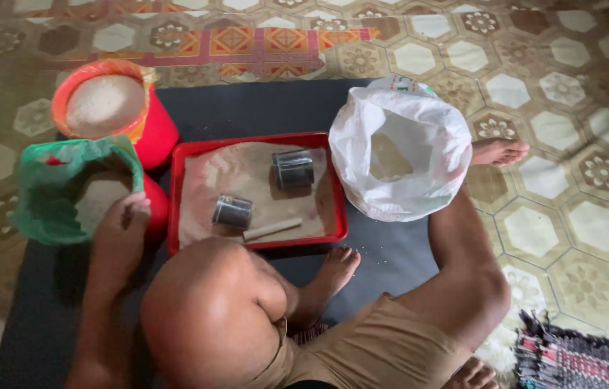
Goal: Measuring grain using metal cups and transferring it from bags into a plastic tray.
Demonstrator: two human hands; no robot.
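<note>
While the person is sitting on a dark mat [247,108] on the patterned floor [571,180], the left hand [121,230] is reaching to the far left, its fingers [133,205] curling round the near rim of a green plastic bag [52,180] and seemingly pinching it, though how tightly they are closing I cannot tell. That bag is lining a red container [154,205], and pale grain is showing inside it. Just behind it a second red bucket [153,137], rimmed in orange, is standing full of pale grain. To the right, a red tray [257,140] is lying in front of the bent knee, spread with flour-like powder and carrying two metal cups [293,169] on their sides and a short wooden stick [272,229]. Further right, a white sack [398,151] is standing open, touching the tray's corner. At the bottom edge, near a striped rug [578,356], the right hand [471,374] is barely showing, so its grip is beyond telling.

The step in hand looks like opening or steadying the green bag's mouth. Whatever comes after would seem to call for keeping that rim held wide and the thin plastic from slipping down.
</note>
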